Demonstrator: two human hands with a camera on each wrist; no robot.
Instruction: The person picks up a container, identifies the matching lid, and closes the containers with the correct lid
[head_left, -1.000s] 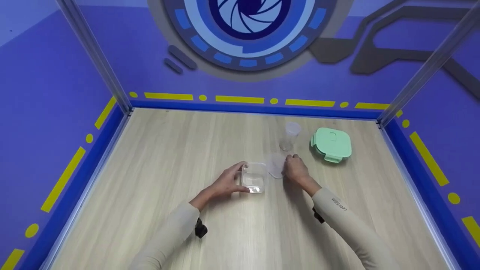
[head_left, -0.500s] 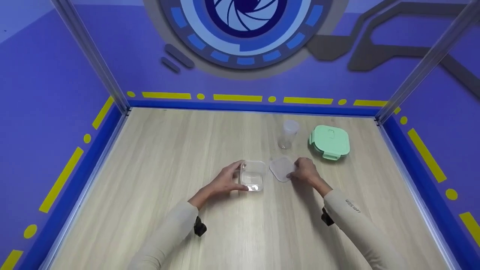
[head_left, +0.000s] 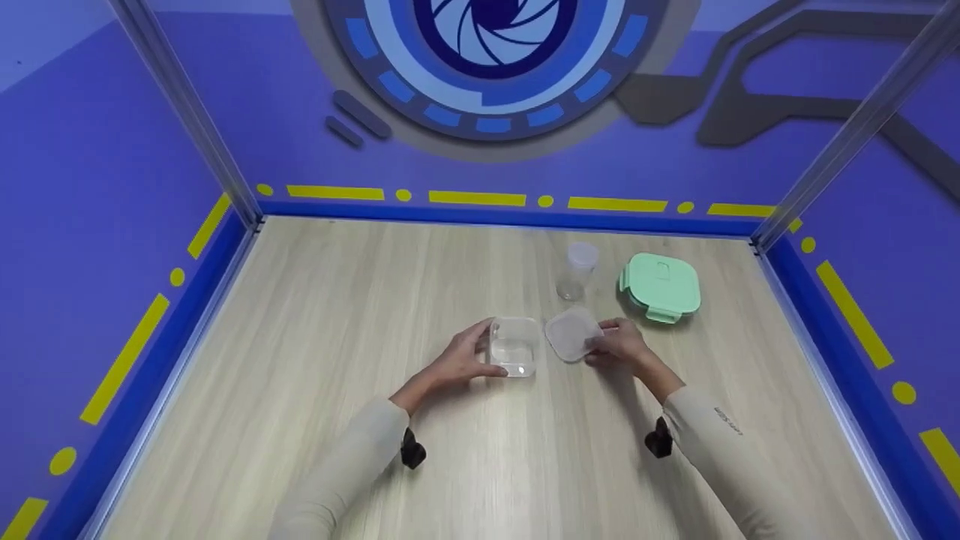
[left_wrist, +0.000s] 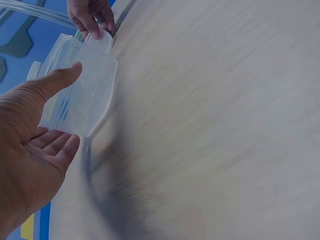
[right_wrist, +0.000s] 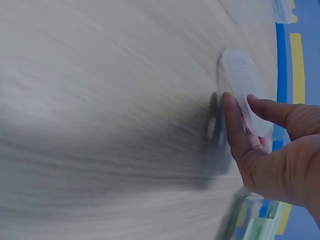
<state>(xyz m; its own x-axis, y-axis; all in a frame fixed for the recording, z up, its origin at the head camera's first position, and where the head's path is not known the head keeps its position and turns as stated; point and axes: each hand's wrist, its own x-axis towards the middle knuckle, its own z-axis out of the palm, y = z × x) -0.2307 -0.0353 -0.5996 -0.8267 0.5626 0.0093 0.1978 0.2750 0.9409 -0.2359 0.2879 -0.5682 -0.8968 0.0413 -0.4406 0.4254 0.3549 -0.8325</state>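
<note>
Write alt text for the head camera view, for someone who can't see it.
Seen from above, a person's left hand grips a clear square container on a wooden table, while the right hand pinches its translucent lid just to the right. Behind them stand a small clear jar and a mint green lidded box, before purple walls.

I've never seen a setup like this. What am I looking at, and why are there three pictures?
No machine here: a person works with bare hands, wearing three cameras. The wide picture comes from the head, looking down at a wooden table with purple walls around it. The two close, blurry pictures come from the wrists. The left hand grips a clear square container. The right hand pinches its translucent lid, tilted up beside the container. Farther back stand a small clear jar and a mint-green lidded box, both untouched.
</note>
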